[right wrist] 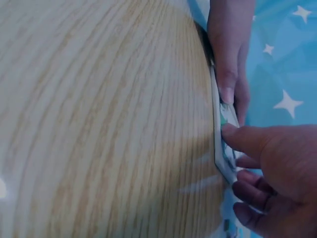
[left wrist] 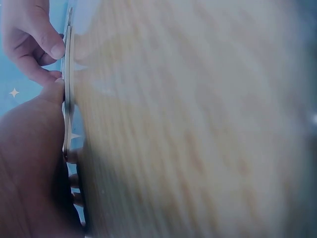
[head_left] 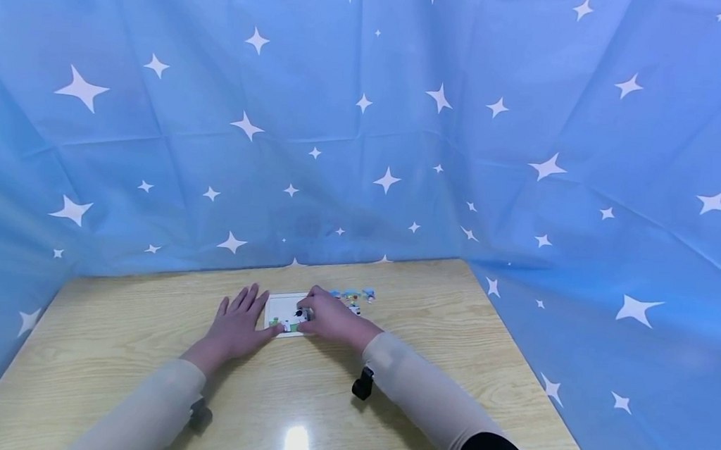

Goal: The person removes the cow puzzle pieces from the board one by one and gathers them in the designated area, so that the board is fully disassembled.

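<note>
A small white-framed jigsaw puzzle board [head_left: 274,304] lies flat on the table, with green and black-and-white pieces along its near part. My left hand [head_left: 236,327] rests at the board's left side, fingers spread, its thumb on the near edge. Over the board's right part, my right hand [head_left: 332,319] bends its thumb and fingers around a black-and-white puzzle piece [head_left: 301,313], which they partly cover. Seen edge-on in the right wrist view, the board has the right thumb [right wrist: 247,139] against its face, close to the left thumb [right wrist: 227,82].
Several loose colourful puzzle pieces [head_left: 369,294] lie beyond and right of the board, partly behind the right hand. The wood-grain table [head_left: 451,359] is bordered by a blue star-patterned curtain [head_left: 338,181]. A small black device [head_left: 363,383] hangs at the right wrist.
</note>
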The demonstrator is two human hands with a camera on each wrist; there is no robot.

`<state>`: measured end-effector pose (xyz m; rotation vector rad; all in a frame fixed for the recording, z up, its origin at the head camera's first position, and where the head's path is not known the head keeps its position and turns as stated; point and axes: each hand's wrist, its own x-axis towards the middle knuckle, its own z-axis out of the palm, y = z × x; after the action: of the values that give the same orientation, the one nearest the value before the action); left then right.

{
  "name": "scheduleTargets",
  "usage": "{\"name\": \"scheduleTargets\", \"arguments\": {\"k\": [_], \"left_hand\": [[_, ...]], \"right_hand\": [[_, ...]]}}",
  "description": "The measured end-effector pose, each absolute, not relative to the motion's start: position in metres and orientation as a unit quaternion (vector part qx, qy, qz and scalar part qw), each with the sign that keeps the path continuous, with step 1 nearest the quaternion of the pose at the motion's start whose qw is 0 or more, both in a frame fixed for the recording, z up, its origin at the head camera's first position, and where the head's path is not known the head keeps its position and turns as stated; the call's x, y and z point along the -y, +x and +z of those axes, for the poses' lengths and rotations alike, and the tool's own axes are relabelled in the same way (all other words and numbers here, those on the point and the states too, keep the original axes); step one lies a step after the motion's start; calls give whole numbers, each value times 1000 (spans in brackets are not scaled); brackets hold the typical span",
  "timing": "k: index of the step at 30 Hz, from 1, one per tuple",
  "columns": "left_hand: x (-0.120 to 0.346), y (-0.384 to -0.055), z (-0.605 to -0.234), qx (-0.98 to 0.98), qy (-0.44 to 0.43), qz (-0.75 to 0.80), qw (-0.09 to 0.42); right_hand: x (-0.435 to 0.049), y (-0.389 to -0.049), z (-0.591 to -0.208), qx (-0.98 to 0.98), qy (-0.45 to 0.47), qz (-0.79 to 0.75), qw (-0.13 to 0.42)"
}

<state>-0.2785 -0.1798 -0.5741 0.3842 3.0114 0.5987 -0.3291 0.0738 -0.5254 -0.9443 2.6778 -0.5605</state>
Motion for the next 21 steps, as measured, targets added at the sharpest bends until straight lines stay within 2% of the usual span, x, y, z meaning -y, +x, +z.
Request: {"name": "scheduleTargets", "arguments": {"k": [21], "left_hand": [[175, -275, -564, -978, 114, 171, 33]], "right_hand": [[-70, -331, -525, -922, -298, -203, 138]]}}
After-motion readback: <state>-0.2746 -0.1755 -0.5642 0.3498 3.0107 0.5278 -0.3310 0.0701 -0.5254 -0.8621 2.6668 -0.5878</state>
